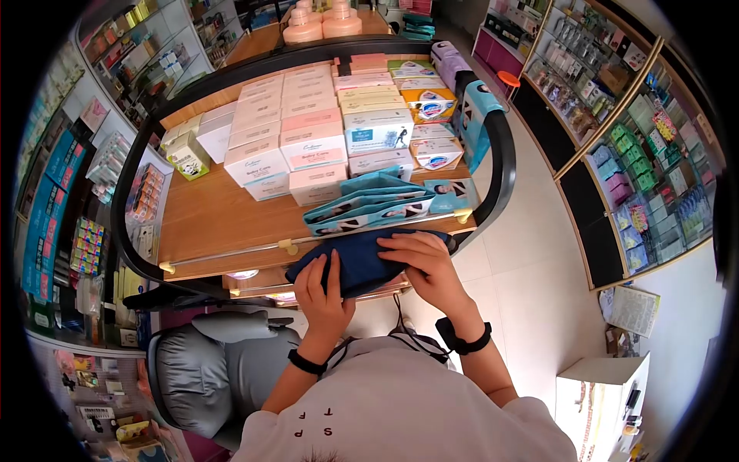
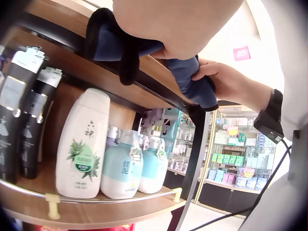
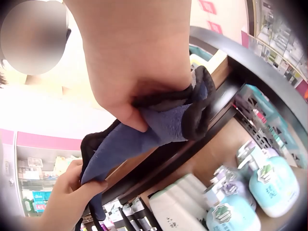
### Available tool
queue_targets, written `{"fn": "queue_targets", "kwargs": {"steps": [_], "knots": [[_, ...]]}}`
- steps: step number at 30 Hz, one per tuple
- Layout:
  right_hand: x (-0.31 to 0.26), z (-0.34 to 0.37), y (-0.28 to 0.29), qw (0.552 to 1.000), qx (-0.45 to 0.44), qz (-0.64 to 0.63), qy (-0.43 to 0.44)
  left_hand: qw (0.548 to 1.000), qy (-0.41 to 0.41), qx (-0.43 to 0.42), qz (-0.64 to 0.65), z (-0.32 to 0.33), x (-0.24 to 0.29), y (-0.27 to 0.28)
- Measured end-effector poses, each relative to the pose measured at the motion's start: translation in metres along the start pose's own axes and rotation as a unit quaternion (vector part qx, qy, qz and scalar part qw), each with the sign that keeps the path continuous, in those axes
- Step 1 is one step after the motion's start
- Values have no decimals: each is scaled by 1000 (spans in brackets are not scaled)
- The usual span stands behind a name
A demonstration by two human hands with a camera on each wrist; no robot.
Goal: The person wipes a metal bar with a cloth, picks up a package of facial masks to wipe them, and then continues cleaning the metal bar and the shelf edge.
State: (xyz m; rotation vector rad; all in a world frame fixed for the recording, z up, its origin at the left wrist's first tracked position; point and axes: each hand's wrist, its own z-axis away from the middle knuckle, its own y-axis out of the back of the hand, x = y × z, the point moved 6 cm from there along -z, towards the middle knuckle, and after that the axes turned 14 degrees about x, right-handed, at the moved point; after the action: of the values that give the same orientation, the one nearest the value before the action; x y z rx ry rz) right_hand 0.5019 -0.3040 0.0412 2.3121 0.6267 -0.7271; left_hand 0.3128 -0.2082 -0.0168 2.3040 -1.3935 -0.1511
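A dark blue cloth with black edging [image 1: 358,266] is stretched between both hands in front of the display table. The left hand [image 1: 322,296] grips its left part, fingers over the top. At the other end, the right hand [image 1: 429,269] holds the cloth, its thumb pressed against the near side in the right wrist view. The fabric [image 3: 130,142] hangs folded between the two hands. Just beyond it, several turquoise packets [image 1: 369,204] lie on the wooden tabletop [image 1: 208,223], behind a thin metal rail [image 1: 254,252].
Stacked white and pink boxes [image 1: 312,135] fill the table's middle. A black curved frame [image 1: 504,169] rims it. On the shelf below stand a white bottle [image 2: 84,149] and pump bottles [image 2: 122,168]. A grey chair [image 1: 192,377] is at the left, glass display cases [image 1: 654,162] at the right.
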Motion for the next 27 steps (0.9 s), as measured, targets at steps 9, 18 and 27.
{"fn": "queue_targets", "kwargs": {"steps": [9,18,27], "knots": [[42,13,73,997,54,40,-25,998,-10,-14,57,-23,84,-50],[31,6,47,999,-11,44,21,1000,11,3,14,-18,66,-36],[-18,-7,-60,996,-70,-7,60,998,35,2,-51,-2,-29,14]]}}
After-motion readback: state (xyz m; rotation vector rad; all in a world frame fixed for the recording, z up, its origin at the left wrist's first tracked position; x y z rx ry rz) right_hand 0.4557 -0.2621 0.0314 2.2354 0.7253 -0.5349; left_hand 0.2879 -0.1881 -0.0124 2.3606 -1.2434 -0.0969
